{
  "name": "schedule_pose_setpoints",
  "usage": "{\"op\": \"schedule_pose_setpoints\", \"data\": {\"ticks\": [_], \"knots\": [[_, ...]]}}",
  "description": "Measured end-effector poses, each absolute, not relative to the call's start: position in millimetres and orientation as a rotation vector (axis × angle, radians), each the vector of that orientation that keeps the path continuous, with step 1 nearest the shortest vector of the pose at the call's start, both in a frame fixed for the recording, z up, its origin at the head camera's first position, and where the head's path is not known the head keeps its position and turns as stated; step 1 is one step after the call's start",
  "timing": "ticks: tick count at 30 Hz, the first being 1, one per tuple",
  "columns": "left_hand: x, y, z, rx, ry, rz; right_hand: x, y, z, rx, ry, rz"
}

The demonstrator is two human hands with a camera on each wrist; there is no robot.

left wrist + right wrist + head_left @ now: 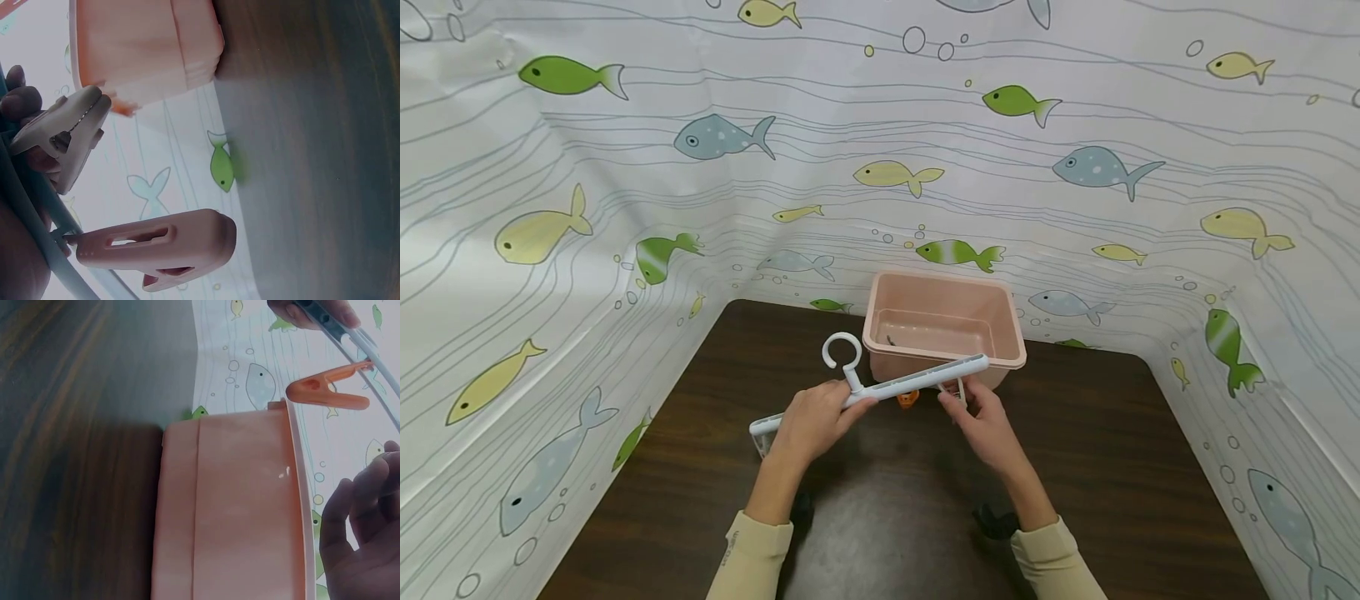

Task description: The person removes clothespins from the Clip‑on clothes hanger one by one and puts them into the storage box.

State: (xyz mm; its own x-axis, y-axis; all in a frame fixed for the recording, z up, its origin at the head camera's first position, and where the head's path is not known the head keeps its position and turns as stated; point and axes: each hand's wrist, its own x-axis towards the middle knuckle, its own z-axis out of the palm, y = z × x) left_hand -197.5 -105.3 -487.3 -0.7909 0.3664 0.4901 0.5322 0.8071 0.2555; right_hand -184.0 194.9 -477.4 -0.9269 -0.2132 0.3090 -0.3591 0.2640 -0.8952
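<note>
A pale blue clip hanger (925, 379) is held up aslant above the table, its hook upward. My left hand (816, 421) grips its bar just left of the hook. Under the right end, my right hand (988, 425) pinches a white clip (961, 390) between thumb and fingers; in the right wrist view its curled fingers (369, 500) hide that clip. An orange clip (328, 390) hangs from the bar between the hands. The left wrist view shows a pale pinkish clip (156, 250) and a whitish clip (72, 134) with fingertips behind it.
A pink plastic basin (943, 287) stands at the back of the dark wooden table (1097, 467), just beyond the hanger's right end. A small dark thing lies inside it. A fish-patterned sheet (880, 125) walls the back and sides.
</note>
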Motion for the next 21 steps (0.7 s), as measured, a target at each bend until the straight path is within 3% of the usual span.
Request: {"op": "schedule_pose_setpoints", "data": {"ticks": [11, 21], "knots": [[-197.0, -105.5, -488.9, -0.686, -2.551, -0.524, -182.5, 185.3, -479.2, 0.688, -2.232, 1.869], [-197.1, -107.1, -490.3, -0.679, -2.519, -0.55, -179.1, 194.3, -477.7, 0.52, -2.285, 1.88]]}}
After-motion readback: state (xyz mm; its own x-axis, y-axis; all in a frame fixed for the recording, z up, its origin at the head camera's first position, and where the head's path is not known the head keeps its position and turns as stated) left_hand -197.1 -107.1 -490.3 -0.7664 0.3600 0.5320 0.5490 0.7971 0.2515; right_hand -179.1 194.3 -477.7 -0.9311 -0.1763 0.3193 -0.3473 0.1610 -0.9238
